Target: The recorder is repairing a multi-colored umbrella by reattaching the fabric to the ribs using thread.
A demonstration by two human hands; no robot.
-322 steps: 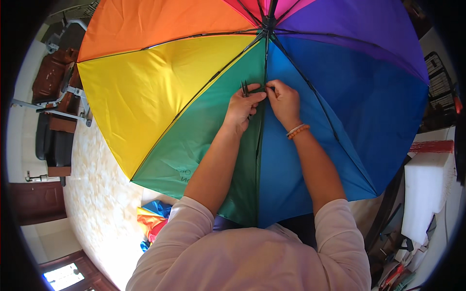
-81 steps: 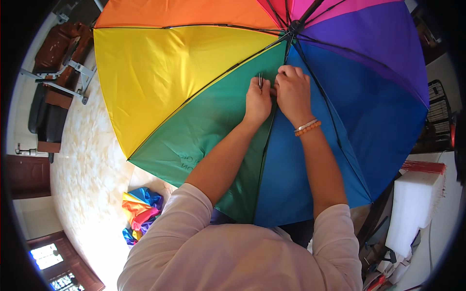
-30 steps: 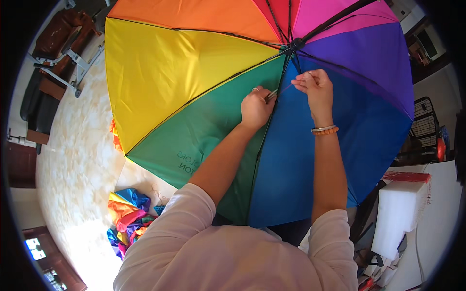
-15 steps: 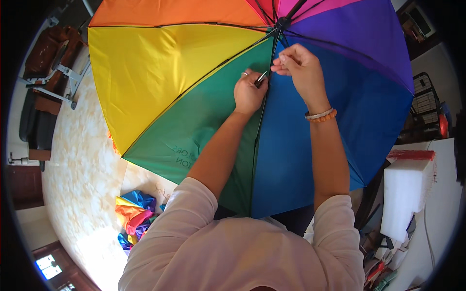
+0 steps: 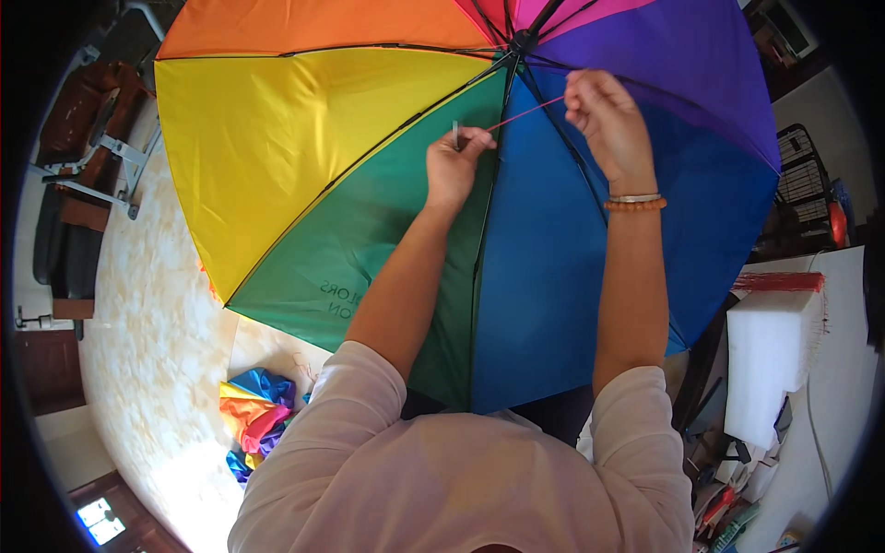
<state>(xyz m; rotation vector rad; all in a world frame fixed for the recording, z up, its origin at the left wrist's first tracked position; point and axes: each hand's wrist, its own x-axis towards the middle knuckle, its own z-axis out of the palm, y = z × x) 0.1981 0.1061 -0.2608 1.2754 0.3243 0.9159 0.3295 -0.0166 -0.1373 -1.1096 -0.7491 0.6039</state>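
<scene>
An opened multicoloured umbrella (image 5: 544, 276) spreads before me with its inner side, black ribs and central hub (image 5: 524, 41) facing up. My right hand (image 5: 610, 129), over the blue panel, pinches a red thread (image 5: 527, 112). The taut thread slants down left to the fingertips of my left hand (image 5: 452, 170), beside the black rib between the green and blue panels. My left hand is closed, and a small grey metal tool (image 5: 455, 135) sticks up from its fingers; its exact kind is unclear. Whether the thread is tied to the rib is hidden by those fingertips.
A heap of rainbow-coloured fabric (image 5: 258, 410) lies on the pale floor (image 5: 138, 323) at lower left. Exercise equipment (image 5: 115, 157) stands at far left. On the right are a white foam block (image 5: 770, 359) with red threads (image 5: 784, 282) on top and a black wire rack (image 5: 804, 180).
My right hand has moved right, away from the left, drawing the red thread taut. My left hand has shifted slightly left, and the metal tool in it has turned upright.
</scene>
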